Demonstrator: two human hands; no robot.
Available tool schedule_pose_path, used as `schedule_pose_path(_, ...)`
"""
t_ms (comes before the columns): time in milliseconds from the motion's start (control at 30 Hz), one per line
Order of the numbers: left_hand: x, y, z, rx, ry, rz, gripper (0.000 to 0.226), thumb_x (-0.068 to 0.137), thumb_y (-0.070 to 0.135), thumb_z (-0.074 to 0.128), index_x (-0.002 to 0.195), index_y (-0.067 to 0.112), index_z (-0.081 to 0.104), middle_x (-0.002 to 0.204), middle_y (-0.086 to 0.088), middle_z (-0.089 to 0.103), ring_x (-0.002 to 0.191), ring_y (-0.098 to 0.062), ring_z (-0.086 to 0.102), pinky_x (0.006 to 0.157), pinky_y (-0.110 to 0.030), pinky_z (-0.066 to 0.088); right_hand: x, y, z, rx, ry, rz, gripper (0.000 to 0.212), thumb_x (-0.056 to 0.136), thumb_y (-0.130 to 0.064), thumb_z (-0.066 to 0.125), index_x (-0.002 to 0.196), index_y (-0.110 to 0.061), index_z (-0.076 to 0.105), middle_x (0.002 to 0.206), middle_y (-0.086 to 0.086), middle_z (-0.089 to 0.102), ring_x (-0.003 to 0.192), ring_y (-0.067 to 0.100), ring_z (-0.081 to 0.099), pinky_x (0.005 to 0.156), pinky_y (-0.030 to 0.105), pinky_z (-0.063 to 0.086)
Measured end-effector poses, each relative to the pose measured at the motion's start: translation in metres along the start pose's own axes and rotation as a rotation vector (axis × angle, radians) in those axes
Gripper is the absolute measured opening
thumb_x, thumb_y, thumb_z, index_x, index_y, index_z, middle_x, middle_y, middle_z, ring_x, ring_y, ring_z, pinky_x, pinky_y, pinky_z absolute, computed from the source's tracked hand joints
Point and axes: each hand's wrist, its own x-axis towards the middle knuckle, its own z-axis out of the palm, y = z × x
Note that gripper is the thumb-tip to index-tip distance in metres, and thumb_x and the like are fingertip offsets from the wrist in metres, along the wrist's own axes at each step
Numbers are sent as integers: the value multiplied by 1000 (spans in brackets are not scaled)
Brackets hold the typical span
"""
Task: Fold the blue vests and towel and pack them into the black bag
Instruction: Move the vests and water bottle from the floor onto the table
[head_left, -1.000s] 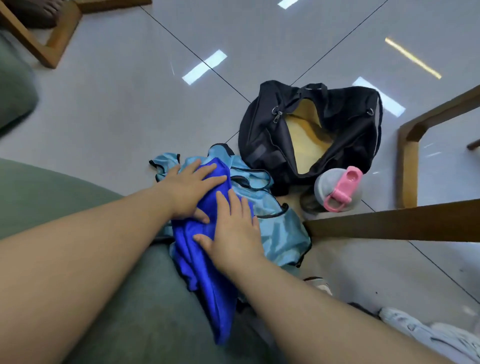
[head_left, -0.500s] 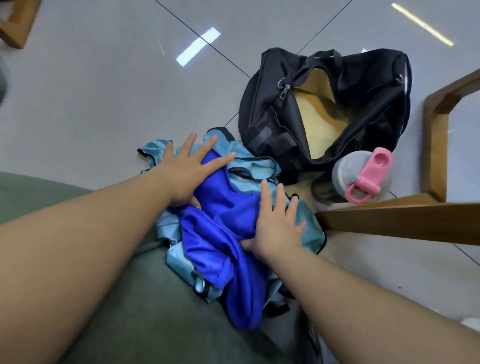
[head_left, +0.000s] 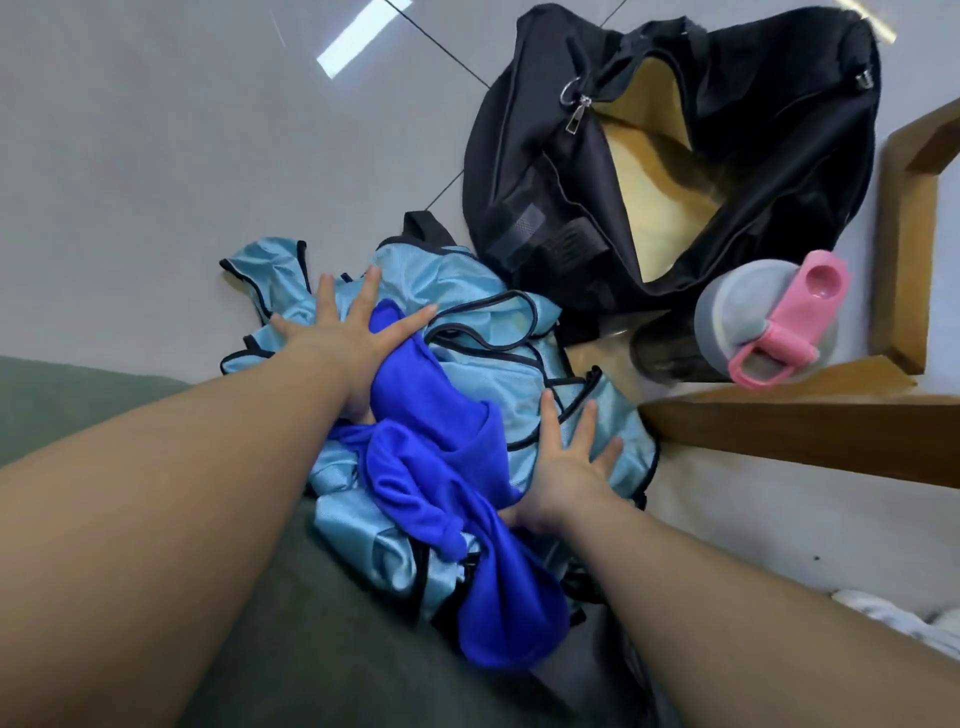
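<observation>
Both grips flat, fingers spread, holding nothing: left hand (head_left: 347, 332), right hand (head_left: 563, 470) pressed limp, slippery pale-blue mesh vests (head_left: 467, 291); best pinched by black-trimmed edges.

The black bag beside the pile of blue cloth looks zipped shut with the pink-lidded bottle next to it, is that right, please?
Not quite: the black bag is unzipped and gaping, its yellow lining visible in the head view. The rest holds: it lies beside the pile of blue cloth, with the pink-lidded bottle next to it.
</observation>
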Motion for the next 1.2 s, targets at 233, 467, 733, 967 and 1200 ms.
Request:
schedule_pose_path(233,25,-7,16,-90,-90,128,131,66,32,83,105,66,-36,149,1,-40,141,-44,-20,111,-61,22,18,-2,12,-40,11,-32,131,77,-36,77,132,-44,-42,144,2,-49,142,38,-25,111,63,24)
schedule_pose_path(467,33,-8,20,-53,-95,189,131,64,40,83,135,57,-26,151,-5,-23,140,-42,9,112,-54,27,23,1,18,-62,96,-119,120,83,-27,71,141,-37,-33,156,6,-28,145,37,-8,110,48,30)
schedule_pose_path(733,26,2,17,-99,-127,184,120,66,31,82,146,47,-6,147,-8,0,125,-36,37,106,-47,38,20,9,25,-15,197,-264,106,84,-19,65,150,-28,-17,151,10,15,129,31,36,102,39,41)
schedule_pose_path(967,16,13,18,-208,-87,213,88,71,24,76,139,43,23,133,-8,19,101,-33,50,97,-45,46,19,14,33,151,244,-281,90,79,-27,68,148,-35,10,137,-3,48,112,24,57,89,41,50)
schedule_pose_path(1200,-2,23,29,-301,63,245,49,82,23,65,123,38,44,126,-5,30,92,-29,54,91,-42,48,9,18,36,187,261,-228,56,85,-25,58,132,-35,29,113,-1,62,101,27,59,79,35,46)
